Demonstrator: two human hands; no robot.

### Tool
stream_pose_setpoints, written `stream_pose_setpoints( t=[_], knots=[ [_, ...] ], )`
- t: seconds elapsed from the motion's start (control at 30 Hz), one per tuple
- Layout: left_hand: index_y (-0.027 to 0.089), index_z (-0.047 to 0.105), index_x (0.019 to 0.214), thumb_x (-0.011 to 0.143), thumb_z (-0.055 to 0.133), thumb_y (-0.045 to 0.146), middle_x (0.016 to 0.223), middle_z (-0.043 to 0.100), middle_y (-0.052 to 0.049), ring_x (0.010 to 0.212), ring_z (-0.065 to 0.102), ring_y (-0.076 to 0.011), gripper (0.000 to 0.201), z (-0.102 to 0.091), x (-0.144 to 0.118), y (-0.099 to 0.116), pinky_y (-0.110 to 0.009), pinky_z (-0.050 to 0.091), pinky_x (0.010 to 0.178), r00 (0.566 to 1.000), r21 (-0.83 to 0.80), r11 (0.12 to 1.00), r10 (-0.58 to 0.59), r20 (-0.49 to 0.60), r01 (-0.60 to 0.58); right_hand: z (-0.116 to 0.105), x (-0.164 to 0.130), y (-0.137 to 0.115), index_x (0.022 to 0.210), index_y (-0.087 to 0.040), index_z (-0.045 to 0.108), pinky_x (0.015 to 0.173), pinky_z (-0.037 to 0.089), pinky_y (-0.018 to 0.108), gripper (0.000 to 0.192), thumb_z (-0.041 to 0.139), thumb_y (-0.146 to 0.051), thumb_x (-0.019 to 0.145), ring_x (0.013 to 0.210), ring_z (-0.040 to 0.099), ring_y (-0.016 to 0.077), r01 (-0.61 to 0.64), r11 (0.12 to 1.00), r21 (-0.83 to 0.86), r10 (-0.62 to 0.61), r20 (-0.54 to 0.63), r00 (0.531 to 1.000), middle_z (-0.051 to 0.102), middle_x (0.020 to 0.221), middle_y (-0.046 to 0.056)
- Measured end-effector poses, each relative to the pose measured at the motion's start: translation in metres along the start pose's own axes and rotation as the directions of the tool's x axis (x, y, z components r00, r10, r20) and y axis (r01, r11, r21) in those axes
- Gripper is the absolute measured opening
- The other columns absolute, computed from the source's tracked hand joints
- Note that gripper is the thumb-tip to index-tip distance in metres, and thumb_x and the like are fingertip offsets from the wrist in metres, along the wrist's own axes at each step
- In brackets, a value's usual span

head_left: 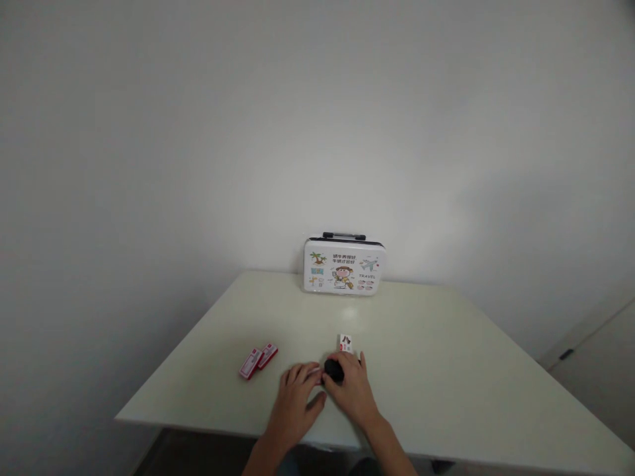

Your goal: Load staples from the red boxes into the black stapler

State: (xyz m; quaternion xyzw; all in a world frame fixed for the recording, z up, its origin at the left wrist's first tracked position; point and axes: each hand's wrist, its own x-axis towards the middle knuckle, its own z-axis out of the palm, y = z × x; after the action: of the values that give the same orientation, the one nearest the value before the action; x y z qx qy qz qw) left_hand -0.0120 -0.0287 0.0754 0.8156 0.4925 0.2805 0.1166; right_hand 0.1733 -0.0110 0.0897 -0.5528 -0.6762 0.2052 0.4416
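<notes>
My right hand (353,390) has its fingers curled around a black, rounded object (334,371) just above the table's front part; its exact kind does not show. Beside it, my left hand (294,402) bends its fingers over a small red-and-white box (314,372), mostly covered by the fingertips. The two hands nearly meet at the black object. Just beyond my right fingers lies a small white box (346,342) with a dark picture and red print, its near end hidden by the hand.
Left of my hands, two small red-and-white boxes lie together, a nearer box (251,363) touching a farther box (268,355). A white case (344,268) with cartoon prints and a black handle stands at the back of the pale table (426,370), near the wall (317,132).
</notes>
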Motion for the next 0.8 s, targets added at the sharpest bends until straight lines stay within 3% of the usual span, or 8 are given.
stream_pose_setpoints(
  t=[0.17,0.3,0.4,0.5,0.6,0.73,0.8],
  knots=[
    [0.034,0.061,0.128,0.093,0.062,0.027,0.135,0.061,-0.002,0.127,0.049,-0.0266,0.036,0.004,0.0,0.001,-0.048,0.036,0.11,1.0,0.015,1.0,0.001,0.001,-0.001,0.006,0.001,-0.002,0.092,-0.026,0.075,0.121,0.012,0.057,0.024,0.077,-0.041,0.072,0.101,0.064,0.0268,-0.084,0.984,0.156,0.1,-0.099,0.99,0.074,0.097,0.002],
    [0.035,0.06,0.129,0.094,0.061,0.028,0.135,0.061,-0.002,0.127,0.049,-0.0273,0.035,0.007,0.001,-0.001,-0.049,0.037,0.109,1.0,0.013,1.0,-0.009,-0.013,0.009,-0.006,0.008,0.01,0.102,-0.022,0.072,0.106,0.042,0.044,0.038,0.069,-0.054,0.08,0.098,0.066,0.0258,-0.181,0.908,0.379,0.265,-0.181,0.947,0.075,0.1,0.006],
    [0.035,0.061,0.127,0.096,0.059,0.027,0.135,0.062,-0.002,0.126,0.05,-0.0267,0.032,0.009,0.002,-0.003,-0.049,0.038,0.108,1.0,-0.001,1.0,-0.017,-0.024,0.017,-0.022,0.005,0.028,0.107,-0.021,0.068,0.092,0.053,0.038,0.047,0.055,-0.062,0.088,0.106,0.066,0.0263,-0.239,0.798,0.553,0.421,-0.228,0.878,0.075,0.109,0.007],
    [0.035,0.063,0.125,0.096,0.059,0.028,0.134,0.062,-0.002,0.125,0.051,-0.0263,0.03,0.012,0.004,-0.008,-0.048,0.04,0.107,0.999,-0.026,1.0,-0.019,-0.03,0.018,-0.037,-0.004,0.049,0.107,-0.021,0.066,0.083,0.058,0.038,0.053,0.05,-0.068,0.086,0.11,0.067,0.028,-0.283,0.665,0.691,0.571,-0.226,0.789,0.074,0.113,0.008],
    [0.035,0.061,0.13,0.094,0.06,0.028,0.136,0.062,-0.002,0.127,0.052,-0.0249,0.037,0.013,0.005,-0.02,-0.045,0.042,0.109,0.999,-0.059,0.998,-0.013,-0.03,0.012,-0.051,-0.019,0.065,0.105,-0.02,0.065,0.082,0.06,0.039,0.057,0.059,-0.07,0.079,0.106,0.07,0.0288,-0.312,0.564,0.764,0.655,-0.184,0.733,0.074,0.111,0.01],
    [0.029,0.052,0.143,0.09,0.061,0.028,0.14,0.058,-0.008,0.13,0.051,-0.0285,0.054,0.002,-0.005,-0.046,-0.048,0.041,0.11,0.996,-0.076,0.995,-0.067,-0.056,0.063,-0.062,-0.047,0.073,0.109,-0.022,0.061,0.08,0.061,0.036,0.062,0.07,-0.071,0.071,0.097,0.072,0.0251,-0.323,0.535,0.781,0.709,-0.207,0.674,0.073,0.105,0.006],
    [0.029,0.06,0.134,0.089,0.061,0.03,0.131,0.062,-0.008,0.124,0.054,-0.0297,0.045,-0.006,-0.014,-0.054,-0.049,0.042,0.107,0.994,-0.073,0.993,-0.099,-0.053,0.095,-0.058,-0.062,0.07,0.111,-0.024,0.058,0.067,0.059,0.03,0.065,0.071,-0.072,0.07,0.078,0.071,0.0201,-0.397,0.588,0.705,0.691,-0.181,0.7,0.071,0.09,0.002]
  ],
)
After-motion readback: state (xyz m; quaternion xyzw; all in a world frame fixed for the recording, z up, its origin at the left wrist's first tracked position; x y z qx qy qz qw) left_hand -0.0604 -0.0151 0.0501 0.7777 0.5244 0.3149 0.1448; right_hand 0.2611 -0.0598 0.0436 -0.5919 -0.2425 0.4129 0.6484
